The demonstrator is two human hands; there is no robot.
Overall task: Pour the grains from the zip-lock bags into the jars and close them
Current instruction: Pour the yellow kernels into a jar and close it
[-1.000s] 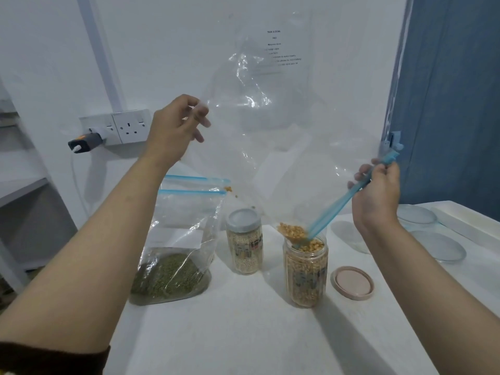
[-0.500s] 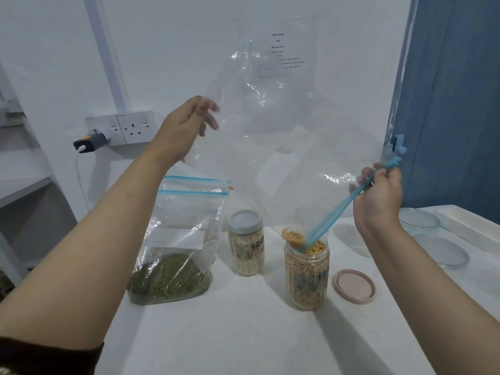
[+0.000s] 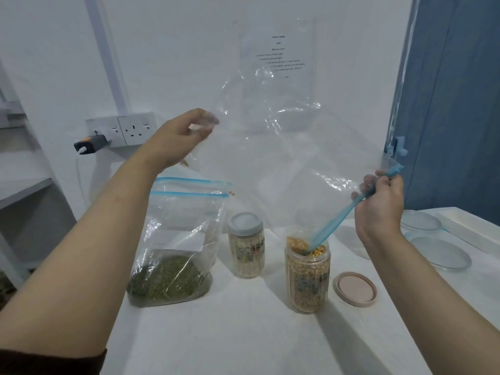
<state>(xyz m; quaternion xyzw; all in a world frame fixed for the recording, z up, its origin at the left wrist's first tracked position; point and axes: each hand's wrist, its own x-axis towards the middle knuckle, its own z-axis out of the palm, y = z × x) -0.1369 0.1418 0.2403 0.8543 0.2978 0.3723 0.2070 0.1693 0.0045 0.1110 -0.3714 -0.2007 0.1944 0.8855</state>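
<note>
A large clear zip-lock bag [image 3: 273,147], nearly emptied, hangs upside down above the table. My left hand [image 3: 180,136] pinches its raised bottom corner. My right hand [image 3: 378,204] grips the blue zip strip [image 3: 332,226], whose low end dips into an open jar [image 3: 308,277] full of yellow grains. A small heap of yellow grains sits in the bag's corner at the jar's mouth. The jar's pink lid [image 3: 355,288] lies flat to its right. A closed jar [image 3: 245,244] of pale grains with a grey lid stands to the left. A bag of green grains [image 3: 173,253] stands open further left.
Two clear round dishes [image 3: 439,251] and a white tray [image 3: 468,228] lie at the table's right. A wall socket with a plugged-in charger [image 3: 90,146] is behind the left arm. A blue curtain [image 3: 454,104] hangs at the right. Shelves stand at the far left.
My left hand has dropped a little and shifted its grip on the bag's corner. The heap of yellow grains at the jar's mouth has shrunk slightly. The right hand holds about the same place.
</note>
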